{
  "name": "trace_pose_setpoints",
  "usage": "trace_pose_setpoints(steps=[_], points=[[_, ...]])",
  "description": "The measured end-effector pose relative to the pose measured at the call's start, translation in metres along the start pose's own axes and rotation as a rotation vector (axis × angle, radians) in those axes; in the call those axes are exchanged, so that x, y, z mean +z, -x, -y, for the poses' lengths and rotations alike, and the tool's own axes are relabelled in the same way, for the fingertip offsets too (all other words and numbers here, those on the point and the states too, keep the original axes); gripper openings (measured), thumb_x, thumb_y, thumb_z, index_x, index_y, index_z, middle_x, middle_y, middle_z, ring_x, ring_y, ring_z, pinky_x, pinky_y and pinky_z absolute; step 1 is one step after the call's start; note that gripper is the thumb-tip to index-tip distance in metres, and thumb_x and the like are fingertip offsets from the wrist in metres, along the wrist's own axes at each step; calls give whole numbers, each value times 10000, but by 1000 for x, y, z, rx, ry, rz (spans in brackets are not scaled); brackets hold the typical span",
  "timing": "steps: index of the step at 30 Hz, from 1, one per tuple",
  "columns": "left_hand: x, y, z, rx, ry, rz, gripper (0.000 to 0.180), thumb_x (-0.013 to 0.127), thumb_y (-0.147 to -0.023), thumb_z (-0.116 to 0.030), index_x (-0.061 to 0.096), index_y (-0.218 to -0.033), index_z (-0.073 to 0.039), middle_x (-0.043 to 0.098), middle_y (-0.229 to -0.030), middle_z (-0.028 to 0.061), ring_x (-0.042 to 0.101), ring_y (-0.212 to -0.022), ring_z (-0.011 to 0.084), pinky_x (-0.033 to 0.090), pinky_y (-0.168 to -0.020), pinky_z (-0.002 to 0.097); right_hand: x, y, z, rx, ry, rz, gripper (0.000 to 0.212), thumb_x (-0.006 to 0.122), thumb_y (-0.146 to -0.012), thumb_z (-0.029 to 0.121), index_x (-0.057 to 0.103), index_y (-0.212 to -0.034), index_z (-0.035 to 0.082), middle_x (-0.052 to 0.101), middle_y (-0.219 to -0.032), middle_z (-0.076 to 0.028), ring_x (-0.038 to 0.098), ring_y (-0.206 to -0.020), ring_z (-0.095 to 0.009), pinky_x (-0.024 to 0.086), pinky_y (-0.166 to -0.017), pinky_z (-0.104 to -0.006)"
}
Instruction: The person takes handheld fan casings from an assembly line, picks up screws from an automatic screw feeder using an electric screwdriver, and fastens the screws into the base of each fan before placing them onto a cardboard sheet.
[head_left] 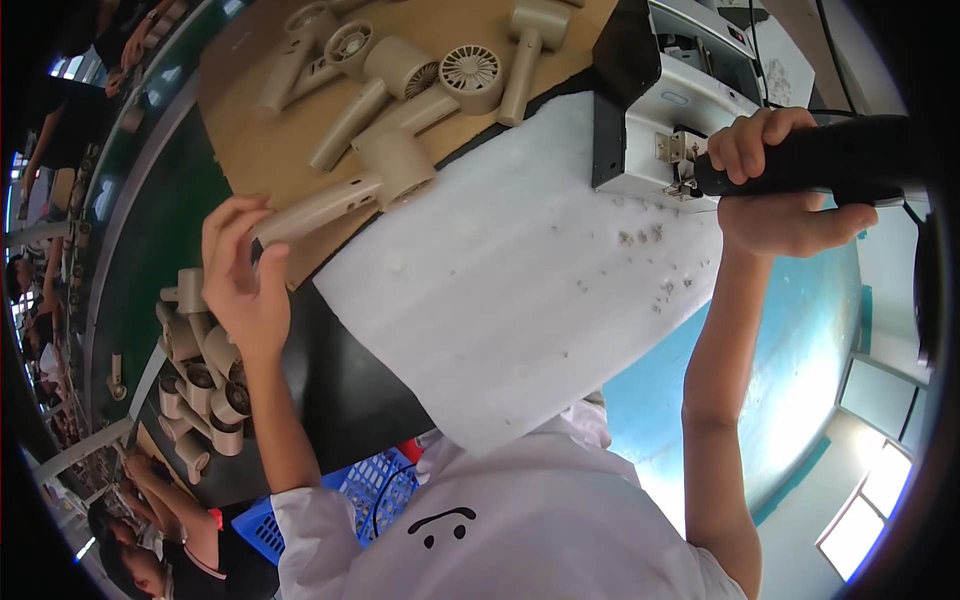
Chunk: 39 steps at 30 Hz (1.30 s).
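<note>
A busy workshop surrounds a brown counter partly covered by a white foam pad, with other people at work along the left rim of the view.

Nearest, at about eight o'clock, a heap of beige fan housings lies below the counter's edge, above a blue basket. Just above it, the left hand pinches the handle end of a beige handheld fan body: the fingers curl over the top of the handle, the thumb presses from the other side, so they are clamped on it. The fan's round head points away toward one o'clock from that hand and rests at the foam's corner.

At three o'clock, the right hand is wrapped tight around a black power screwdriver, whose tip meets a small metal bracket on a grey machine.

Judging by this, the fan wants a firmer hold closer to its head before it is lifted, since the long body could swing.

Farthest, at twelve o'clock, more loose fans lie scattered on the counter.
</note>
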<state>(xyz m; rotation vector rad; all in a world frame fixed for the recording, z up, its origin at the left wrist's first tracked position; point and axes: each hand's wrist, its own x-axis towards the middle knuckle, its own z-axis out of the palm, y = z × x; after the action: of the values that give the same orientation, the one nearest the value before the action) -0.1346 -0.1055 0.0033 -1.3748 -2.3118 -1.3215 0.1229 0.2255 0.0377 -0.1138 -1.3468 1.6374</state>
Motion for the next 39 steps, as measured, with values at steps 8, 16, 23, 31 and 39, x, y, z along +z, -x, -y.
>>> trace_pose_setpoints(steps=[8, 16, 23, 31, 39], points=[[61, -12, -64, 101, 579, 98, 374, 746, -830, -282, 595, -1024, 0, 674, -952, 128, 664, -865, 238, 520, -804, 344, 22, 21, 15, 228, -182, -124, 783, 356, -765, 858, 452, -834, 83, 352, -591, 22, 330, -491, -98, 333, -539, -282], [93, -3, -104, 298, 417, 271, 372, 809, -673, -117, 646, -988, -4, 649, -836, 123, 620, -698, 282, 489, -633, 322, 89, 52, 57, -35, -524, 192, 477, 498, -798, 613, 425, -806, 143, 467, -616, 32, 455, -517, -96, 392, -543, -247], [90, 7, -100, 262, 465, 221, 333, 801, -696, -133, 653, -958, 9, 639, -765, 113, 604, -627, 271, 473, -572, 317, 102, 57, 44, -60, -524, 143, 527, 459, -757, 676, 432, -760, 150, 464, -574, 39, 444, -487, -92, 385, -533, -234], [91, 9, -99, 262, 476, 196, 326, 799, -686, -129, 654, -943, 9, 636, -751, 114, 604, -619, 263, 472, -559, 314, 106, 55, 19, -15, -489, 211, 575, 496, -801, 722, 431, -828, 152, 478, -629, 54, 460, -535, -66, 383, -561, -231], [95, 5, -108, 237, 535, 248, 286, 776, -665, -74, 656, -909, 14, 625, -731, 122, 597, -602, 270, 467, -546, 314, 93, 54, 24, 17, -530, 294, 569, 541, -800, 704, 436, -840, 146, 470, -644, 48, 458, -552, -78, 373, -573, -247]])
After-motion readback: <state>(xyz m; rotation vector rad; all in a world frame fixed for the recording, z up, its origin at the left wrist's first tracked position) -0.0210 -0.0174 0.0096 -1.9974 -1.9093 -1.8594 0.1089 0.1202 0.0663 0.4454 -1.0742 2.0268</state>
